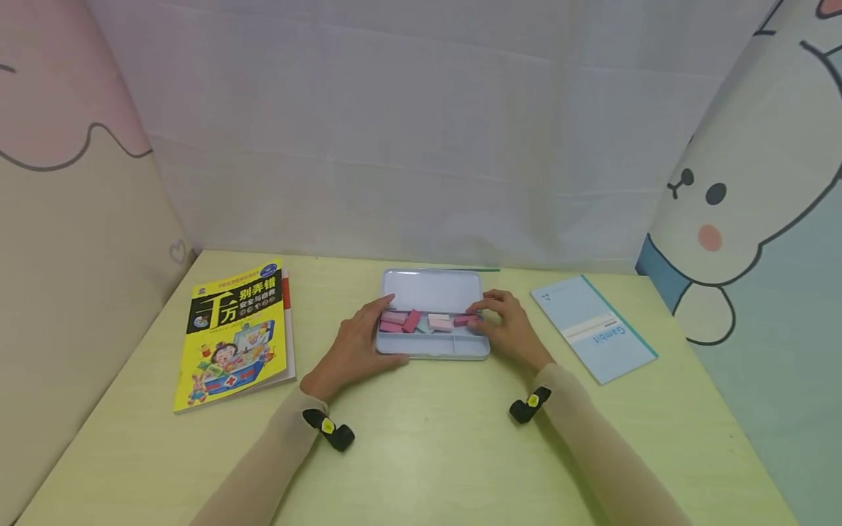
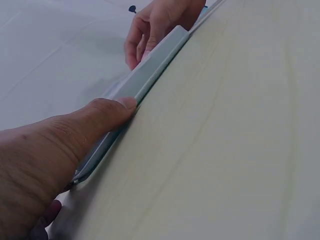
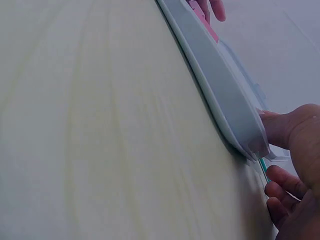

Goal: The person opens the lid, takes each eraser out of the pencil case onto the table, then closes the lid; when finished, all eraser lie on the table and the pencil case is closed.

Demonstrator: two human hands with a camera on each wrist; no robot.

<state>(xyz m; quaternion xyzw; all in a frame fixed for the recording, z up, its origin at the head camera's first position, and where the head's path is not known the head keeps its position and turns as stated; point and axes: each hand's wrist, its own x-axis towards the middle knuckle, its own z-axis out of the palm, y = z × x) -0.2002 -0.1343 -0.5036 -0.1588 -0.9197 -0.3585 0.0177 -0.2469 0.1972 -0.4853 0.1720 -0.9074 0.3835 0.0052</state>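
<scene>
A pale blue pencil case lies open on the table, its lid folded back. Small pink blocks, a pale one and a light green one sit in its long compartment; the front compartments hold nothing. My left hand grips the case's left end, thumb along the front wall, fingers behind the side. At the right end, the thumb and forefinger of my right hand pinch a dark pink block inside the compartment. The other right fingers curl outside the case.
A yellow book lies on the left of the table, over another book. To the right is a light blue notebook. A thin green strip shows behind the lid. White cloth hangs along the back.
</scene>
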